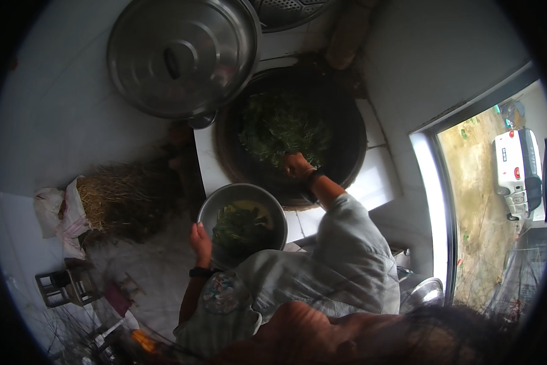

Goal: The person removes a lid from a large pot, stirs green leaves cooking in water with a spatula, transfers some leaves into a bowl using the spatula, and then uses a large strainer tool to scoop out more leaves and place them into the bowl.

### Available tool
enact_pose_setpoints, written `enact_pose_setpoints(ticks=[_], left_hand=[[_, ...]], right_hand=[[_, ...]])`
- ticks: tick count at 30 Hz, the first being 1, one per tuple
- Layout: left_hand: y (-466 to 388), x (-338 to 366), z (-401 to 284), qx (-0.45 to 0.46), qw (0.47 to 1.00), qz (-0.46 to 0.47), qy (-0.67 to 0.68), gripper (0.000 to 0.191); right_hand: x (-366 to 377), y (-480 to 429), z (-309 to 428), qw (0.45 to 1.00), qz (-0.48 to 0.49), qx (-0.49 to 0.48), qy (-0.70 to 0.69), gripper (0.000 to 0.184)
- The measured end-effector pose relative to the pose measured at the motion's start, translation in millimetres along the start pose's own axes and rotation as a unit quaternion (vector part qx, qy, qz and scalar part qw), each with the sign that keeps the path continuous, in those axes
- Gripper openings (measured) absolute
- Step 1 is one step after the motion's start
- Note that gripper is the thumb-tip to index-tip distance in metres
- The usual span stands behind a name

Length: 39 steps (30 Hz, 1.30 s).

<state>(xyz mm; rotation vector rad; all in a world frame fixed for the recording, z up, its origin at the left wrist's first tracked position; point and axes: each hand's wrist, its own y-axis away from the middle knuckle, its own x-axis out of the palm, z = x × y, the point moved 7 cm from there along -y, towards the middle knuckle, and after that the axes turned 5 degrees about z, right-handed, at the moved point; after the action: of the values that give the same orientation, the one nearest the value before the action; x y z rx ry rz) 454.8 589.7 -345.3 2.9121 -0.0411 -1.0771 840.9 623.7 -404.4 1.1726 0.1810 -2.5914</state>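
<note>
A large dark wok (346,141) is set into a white-tiled stove and holds a heap of leafy greens (282,123). Over the near edge of these greens is my right hand (297,165), with its fingers curled; whether it grips anything is hidden. My left hand (201,244) grips the left rim of a round metal basin (280,214), which is held against my front beside the stove. More greens (241,228) lie in the basin, with some yellowish liquid or surface showing around them.
A large metal lid (187,54) stands at the upper left, by the wok. Straw and twigs (118,196) spill from a white sack (75,219) on the left. Small stools (68,285) are at the lower left. A window frame (442,182) borders the right wall.
</note>
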Motion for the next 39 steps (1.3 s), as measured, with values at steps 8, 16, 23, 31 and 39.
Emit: enact_pose_setpoints(ticks=[8, 16, 23, 31, 39], left_hand=[[-2.3, 1.7, 3.3, 0.03, 1.0, 0.005, -0.008, 0.025], [-1.0, -3.2, -12.3, 0.041, 0.999, 0.016, 0.002, 0.025], [-4.7, 3.0, -2.0, 0.085, 0.996, -0.012, 0.03, 0.025], [-4.6, 0.9, -6.0, 0.12, 0.992, -0.029, -0.002, 0.025], [-4.7, 1.8, -6.0, 0.11, 0.993, -0.02, 0.022, 0.024]], right_hand=[[-10.8, 51.1, 28.2, 0.746, -0.112, 0.271, -0.598, 0.009], [-19.7, 69.8, 77.5, 0.642, -0.141, 0.234, -0.717, 0.012], [-45.0, 99.9, 110.0, 0.63, -0.148, 0.263, -0.716, 0.01], [-88.7, 125.6, 72.4, 0.823, -0.119, 0.352, -0.43, 0.019], [-86.2, 134.9, 40.6, 0.944, -0.133, 0.222, 0.206, 0.02]])
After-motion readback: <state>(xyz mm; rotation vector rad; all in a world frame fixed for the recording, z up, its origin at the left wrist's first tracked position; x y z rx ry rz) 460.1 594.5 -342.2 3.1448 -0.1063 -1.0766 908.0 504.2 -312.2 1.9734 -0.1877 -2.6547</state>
